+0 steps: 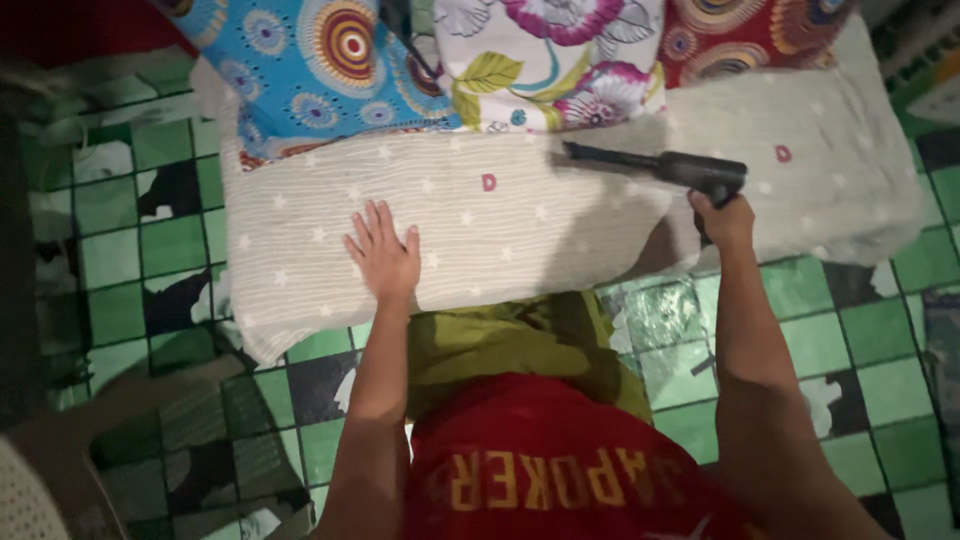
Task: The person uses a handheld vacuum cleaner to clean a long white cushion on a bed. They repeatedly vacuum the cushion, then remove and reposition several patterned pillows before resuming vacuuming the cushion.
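Our left hand (385,255) presses flat, fingers spread, steadying the star-patterned cloth (520,215); our right hand (722,218) grips a black handheld vacuum (665,167), nozzle touching the fabric.

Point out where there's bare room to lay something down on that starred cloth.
Bare stretch on the starred cloth between the left hand and the black tool held by the right hand. Another past the tool, toward the right edge. Crowded along the top, where patterned pillows overlap it.
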